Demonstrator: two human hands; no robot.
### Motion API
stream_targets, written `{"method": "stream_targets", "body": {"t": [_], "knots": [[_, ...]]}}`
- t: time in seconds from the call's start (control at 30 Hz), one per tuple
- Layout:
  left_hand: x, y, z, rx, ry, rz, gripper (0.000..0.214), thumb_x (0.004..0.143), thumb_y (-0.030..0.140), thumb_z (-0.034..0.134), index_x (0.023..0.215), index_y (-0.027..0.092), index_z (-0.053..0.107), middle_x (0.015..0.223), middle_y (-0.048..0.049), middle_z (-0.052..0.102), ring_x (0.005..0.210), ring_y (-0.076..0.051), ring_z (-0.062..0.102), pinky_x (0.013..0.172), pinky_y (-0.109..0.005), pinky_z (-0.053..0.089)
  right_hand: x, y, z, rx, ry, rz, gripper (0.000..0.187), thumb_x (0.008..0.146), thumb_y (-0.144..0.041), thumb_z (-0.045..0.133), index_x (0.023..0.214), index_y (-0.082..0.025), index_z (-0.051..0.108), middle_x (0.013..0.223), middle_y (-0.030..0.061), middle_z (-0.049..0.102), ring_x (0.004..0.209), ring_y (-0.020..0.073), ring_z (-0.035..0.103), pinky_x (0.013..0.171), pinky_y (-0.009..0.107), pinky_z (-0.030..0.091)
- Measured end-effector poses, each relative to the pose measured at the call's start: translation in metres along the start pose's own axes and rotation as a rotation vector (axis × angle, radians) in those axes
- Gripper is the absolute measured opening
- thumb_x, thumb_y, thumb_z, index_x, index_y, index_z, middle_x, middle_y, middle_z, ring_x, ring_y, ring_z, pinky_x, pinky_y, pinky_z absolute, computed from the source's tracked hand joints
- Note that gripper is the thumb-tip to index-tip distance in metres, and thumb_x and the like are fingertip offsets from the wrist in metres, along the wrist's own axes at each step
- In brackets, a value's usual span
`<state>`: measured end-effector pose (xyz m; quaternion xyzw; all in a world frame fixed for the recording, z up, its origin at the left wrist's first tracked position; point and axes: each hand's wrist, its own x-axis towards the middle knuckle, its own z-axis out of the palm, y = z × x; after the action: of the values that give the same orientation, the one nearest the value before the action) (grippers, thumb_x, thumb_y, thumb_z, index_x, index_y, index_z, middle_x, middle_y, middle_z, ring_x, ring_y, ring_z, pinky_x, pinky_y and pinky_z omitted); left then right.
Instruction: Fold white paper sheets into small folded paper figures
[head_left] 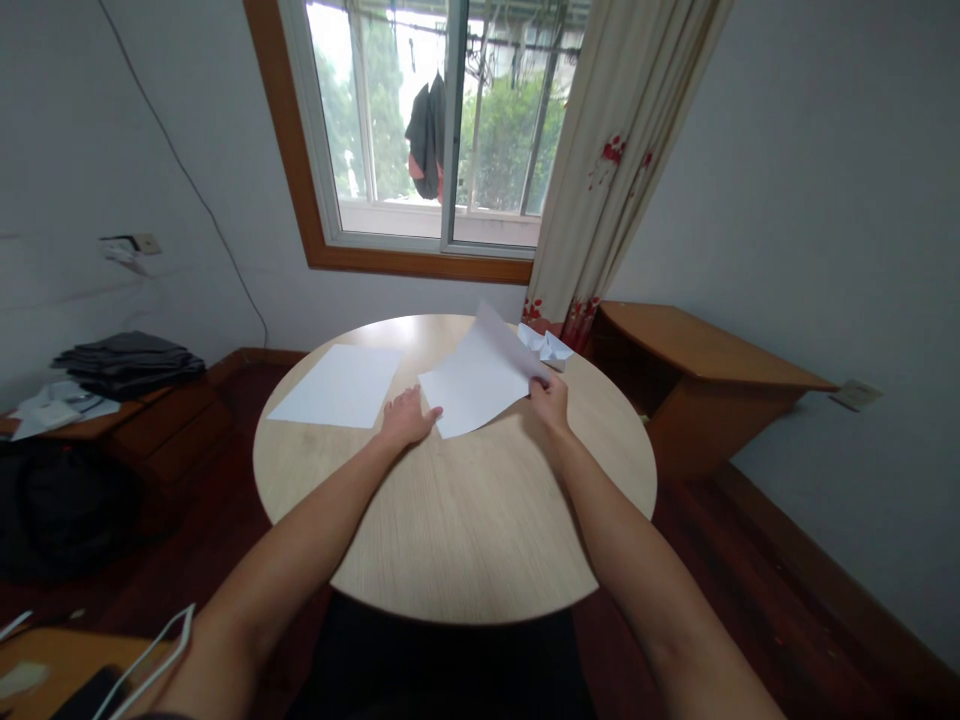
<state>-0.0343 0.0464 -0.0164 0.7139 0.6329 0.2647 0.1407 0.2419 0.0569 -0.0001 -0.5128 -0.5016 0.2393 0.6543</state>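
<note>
A white sheet of paper [480, 385] is tilted up off the round table, its right side raised and slightly bent. My right hand [551, 402] is closed on that raised edge, with the thumb on top. My left hand [407, 416] lies flat on the tabletop by the sheet's left corner, fingers apart; the thumb reaches close to the sheet's lower edge, and whether it touches is unclear. To the left, a second white sheet [337, 385] rests flat on the table, close to the left fingertips. Behind my right hand sits a folded white paper shape [546, 345].
The round wooden table [465, 540] has a pale grain top. Beyond it are a window [442, 120] and a curtain [600, 150]. A brown wooden desk [720, 350] stands at the right. Dark folded cloth [127, 362] lies on a low cabinet at the left.
</note>
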Motion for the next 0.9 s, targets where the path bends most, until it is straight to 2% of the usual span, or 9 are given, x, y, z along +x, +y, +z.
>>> {"method": "stream_targets", "body": {"t": [0.07,0.13,0.27,0.33,0.47,0.63,0.7,0.8,0.9], "knots": [[0.003,0.000,0.001,-0.197,0.062,-0.083,0.088,0.076,0.047,0.066,0.145,0.009,0.028,0.143,-0.0269,0.037,0.134,-0.038,0.034,0.109,-0.049,0.021,0.005,0.003,0.001,0.100,0.125,0.107,0.023,0.064,-0.026,0.056,0.081,-0.013,0.061,0.075,0.0051,0.067,0.069,0.0193,0.063,0.064,0.034,0.056],[0.007,0.001,-0.001,-0.478,0.092,-0.151,0.095,0.074,0.044,0.070,0.147,0.009,0.021,0.141,-0.0270,0.040,0.131,-0.035,0.041,0.106,-0.045,0.029,0.010,0.005,0.002,0.226,0.201,0.156,0.024,0.059,-0.023,0.058,0.081,-0.014,0.059,0.076,0.0046,0.067,0.068,0.0187,0.063,0.060,0.032,0.056],[0.011,0.007,-0.007,-1.111,0.063,-0.230,0.087,0.077,0.029,0.070,0.147,0.011,0.021,0.118,-0.0191,0.063,0.099,-0.021,0.064,0.087,-0.033,0.047,0.011,0.007,0.000,0.265,0.211,0.173,0.024,0.056,-0.019,0.057,0.080,-0.014,0.058,0.076,0.0045,0.066,0.066,0.0176,0.062,0.055,0.028,0.053],[0.011,0.011,-0.010,-1.274,0.056,-0.265,0.078,0.078,0.020,0.067,0.144,0.010,0.027,0.103,-0.0139,0.068,0.080,-0.016,0.066,0.078,-0.029,0.051,0.008,0.006,0.000,0.171,0.165,0.156,0.020,0.058,-0.022,0.057,0.076,-0.014,0.058,0.069,0.0031,0.064,0.060,0.0163,0.059,0.052,0.027,0.051],[0.010,0.013,-0.008,-1.325,0.072,-0.293,0.074,0.075,0.005,0.062,0.142,0.015,0.033,0.100,-0.0104,0.068,0.072,-0.012,0.064,0.070,-0.025,0.052,-0.001,0.000,0.000,-0.066,-0.002,0.044,0.017,0.063,-0.027,0.054,0.069,-0.013,0.060,0.060,0.0021,0.060,0.057,0.0161,0.056,0.053,0.028,0.048],[0.016,0.005,0.001,-1.259,0.104,-0.362,0.057,0.077,0.001,0.056,0.133,0.006,0.046,0.105,-0.0156,0.066,0.078,-0.014,0.065,0.071,-0.024,0.053,-0.015,-0.011,0.005,-0.195,-0.245,-0.190,0.035,0.071,-0.025,0.045,0.095,-0.012,0.068,0.093,0.0078,0.070,0.086,0.0203,0.062,0.077,0.030,0.049],[0.019,0.001,0.001,-1.169,0.063,-0.428,0.054,0.076,0.002,0.058,0.129,0.004,0.050,0.098,-0.0155,0.067,0.073,-0.015,0.065,0.065,-0.025,0.053,-0.017,-0.010,0.006,-0.286,-0.248,-0.150,0.036,0.069,-0.023,0.044,0.092,-0.012,0.069,0.089,0.0086,0.070,0.084,0.0213,0.062,0.077,0.030,0.049],[0.019,-0.003,-0.002,-1.088,0.019,-0.466,0.048,0.072,0.002,0.061,0.119,0.003,0.058,0.083,-0.0125,0.067,0.062,-0.015,0.063,0.056,-0.025,0.051,-0.014,-0.001,0.007,-0.381,-0.137,0.044,0.024,0.061,-0.018,0.047,0.072,-0.012,0.067,0.070,0.0091,0.068,0.072,0.0222,0.062,0.069,0.030,0.050],[0.018,-0.006,-0.005,-1.075,0.001,-0.460,0.041,0.068,0.003,0.064,0.109,0.003,0.064,0.073,-0.0090,0.065,0.056,-0.014,0.060,0.050,-0.024,0.049,-0.008,0.011,0.005,-0.161,-0.039,0.245,0.023,0.055,-0.012,0.047,0.070,-0.014,0.064,0.065,0.0054,0.067,0.063,0.0194,0.061,0.060,0.031,0.052]]}}
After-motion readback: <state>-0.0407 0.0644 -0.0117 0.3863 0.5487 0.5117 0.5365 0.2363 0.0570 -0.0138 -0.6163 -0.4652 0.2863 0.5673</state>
